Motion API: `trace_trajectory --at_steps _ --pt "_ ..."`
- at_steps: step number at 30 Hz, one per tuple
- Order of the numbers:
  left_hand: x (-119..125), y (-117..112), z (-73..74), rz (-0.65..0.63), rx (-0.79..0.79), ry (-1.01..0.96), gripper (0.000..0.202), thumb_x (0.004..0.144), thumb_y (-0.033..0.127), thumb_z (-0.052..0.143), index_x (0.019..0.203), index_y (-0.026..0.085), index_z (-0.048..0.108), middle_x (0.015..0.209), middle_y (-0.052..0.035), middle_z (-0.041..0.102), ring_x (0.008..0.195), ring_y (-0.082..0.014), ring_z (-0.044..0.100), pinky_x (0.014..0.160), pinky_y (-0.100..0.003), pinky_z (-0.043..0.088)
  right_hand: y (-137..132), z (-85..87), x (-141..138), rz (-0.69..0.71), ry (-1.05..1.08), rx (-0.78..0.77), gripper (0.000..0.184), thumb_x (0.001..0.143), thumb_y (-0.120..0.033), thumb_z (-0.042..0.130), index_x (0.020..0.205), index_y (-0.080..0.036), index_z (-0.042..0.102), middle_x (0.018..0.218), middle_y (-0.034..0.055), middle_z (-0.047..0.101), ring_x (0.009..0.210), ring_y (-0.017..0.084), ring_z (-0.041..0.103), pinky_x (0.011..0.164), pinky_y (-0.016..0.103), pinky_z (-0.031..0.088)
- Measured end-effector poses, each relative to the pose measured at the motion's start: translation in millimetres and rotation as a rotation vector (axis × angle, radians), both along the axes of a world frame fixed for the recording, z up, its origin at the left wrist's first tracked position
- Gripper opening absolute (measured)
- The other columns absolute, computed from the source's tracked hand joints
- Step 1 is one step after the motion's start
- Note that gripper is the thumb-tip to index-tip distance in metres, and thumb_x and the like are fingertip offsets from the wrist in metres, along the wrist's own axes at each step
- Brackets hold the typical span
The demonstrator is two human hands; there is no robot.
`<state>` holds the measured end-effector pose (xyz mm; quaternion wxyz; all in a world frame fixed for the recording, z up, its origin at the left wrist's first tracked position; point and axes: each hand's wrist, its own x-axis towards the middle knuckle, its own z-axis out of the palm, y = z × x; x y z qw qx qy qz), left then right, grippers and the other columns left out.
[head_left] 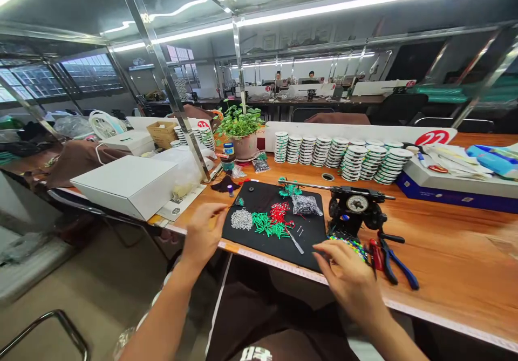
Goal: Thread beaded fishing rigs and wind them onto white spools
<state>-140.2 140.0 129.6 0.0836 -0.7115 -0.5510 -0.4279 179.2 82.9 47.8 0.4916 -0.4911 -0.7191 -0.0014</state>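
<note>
My left hand (204, 234) is raised at the left edge of a black mat (251, 242). Its fingers are pinched together, with a thin dark tip seeming to stick out; what it is I cannot make out. Over the mat's front right corner, my right hand (346, 269) has thumb and forefinger apart, nothing visible between them. On the mat lie silvery beads (242, 219), green tube-like pieces (270, 226), red-and-white small pieces (279, 212), tweezers (297, 243) and a clear bag of dark bits (306, 205).
A black winding device with a dial (356, 203) stands right of the mat, beside blue-handled pliers (399, 266) and multicoloured beads (350, 246). Stacked spools (318, 150) line the back, next to a potted plant (245, 144). A white box (125, 183) sits left; a blue box (449, 192) right.
</note>
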Motion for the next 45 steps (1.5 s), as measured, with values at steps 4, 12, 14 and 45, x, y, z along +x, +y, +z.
trace_trajectory --at_steps 4,12,14,45 --pt "-0.9 51.8 -35.2 0.044 -0.305 0.186 0.013 0.091 0.015 0.058 0.101 0.017 0.068 0.097 -0.0089 0.073 0.094 -0.0234 0.067 0.088 -0.037 0.055 24.5 -34.5 -17.8 -0.009 -0.141 -0.101 0.034 0.107 -0.043 0.035 0.103 -0.019 0.059 0.091 0.0088 0.063 0.083 0.024 0.065 0.072 0.037 0.054" --pt "14.9 121.8 -51.6 0.140 -0.621 0.373 0.014 0.085 0.011 0.065 0.098 0.015 0.070 0.101 -0.0148 0.071 0.103 -0.0303 0.066 0.092 -0.040 0.050 45.7 -59.2 -24.1 -0.024 -0.274 -0.227 0.010 0.101 -0.021 0.041 0.099 -0.021 0.050 0.086 0.0060 0.058 0.078 0.025 0.062 0.067 0.036 0.052" --pt "15.9 130.4 -51.5 0.151 -0.693 0.397 0.011 0.087 0.011 0.063 0.094 0.015 0.069 0.099 -0.0148 0.072 0.100 -0.0298 0.068 0.088 -0.038 0.051 46.0 -58.0 -20.2 -0.003 -0.252 -0.265 0.007 0.098 -0.017 0.045 0.098 -0.021 0.049 0.086 0.0051 0.057 0.077 0.024 0.063 0.066 0.034 0.052" --pt "101.1 72.1 -61.8 -0.465 -0.387 0.207 0.010 0.095 0.023 0.059 0.103 0.021 0.064 0.115 -0.0069 0.066 0.111 -0.0227 0.057 0.096 -0.039 0.046 48.2 -28.2 -0.9 -0.076 -0.117 -0.235 0.029 0.108 -0.037 0.035 0.097 -0.021 0.057 0.084 0.0052 0.063 0.070 0.020 0.065 0.063 0.031 0.048"
